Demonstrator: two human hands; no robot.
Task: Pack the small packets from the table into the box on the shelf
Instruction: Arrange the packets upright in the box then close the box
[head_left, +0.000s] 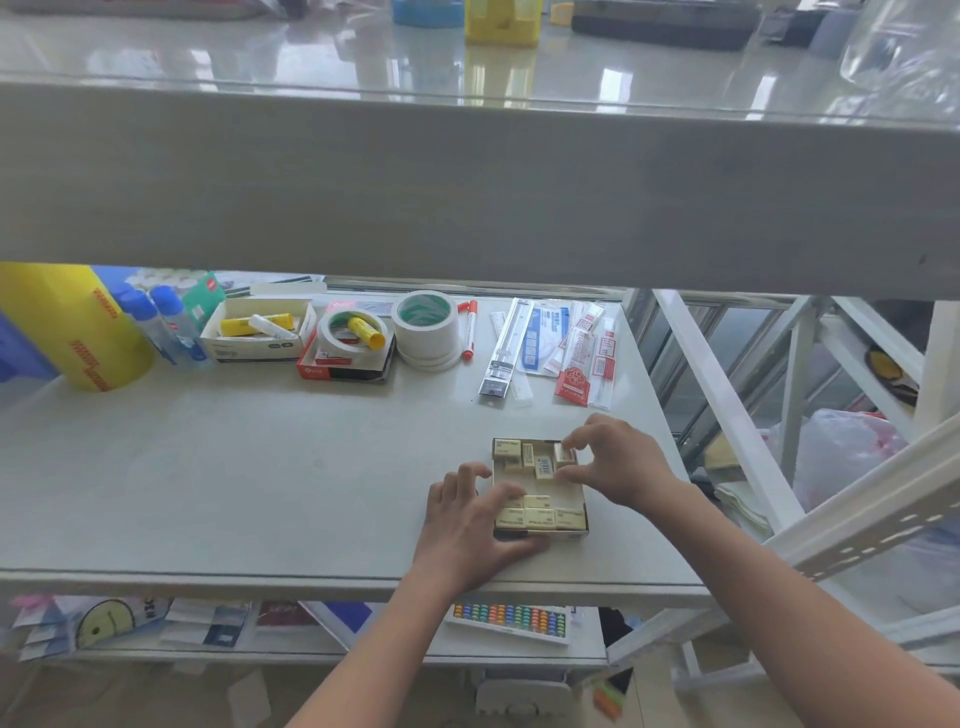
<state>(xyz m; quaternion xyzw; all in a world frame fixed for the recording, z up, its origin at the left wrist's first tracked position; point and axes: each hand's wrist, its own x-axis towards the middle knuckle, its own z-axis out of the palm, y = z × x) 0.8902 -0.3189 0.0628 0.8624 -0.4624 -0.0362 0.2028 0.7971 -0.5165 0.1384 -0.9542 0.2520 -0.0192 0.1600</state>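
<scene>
Box (540, 531) near shelf (260, 467) front edge, right side; cream packets (540, 517) inside, print too small to read, one shows a barcode. Left hand (470, 525) spread over box's left rim, gripping nothing. Right hand (613, 462) pinches a packet at the far right corner.

Showing two bare forearms entering from the lower edge of the frame, sleeveless as far as visible. Wearing no gloves, rings, watch or bands on the left hand (470, 519) or right hand (618, 460).
</scene>
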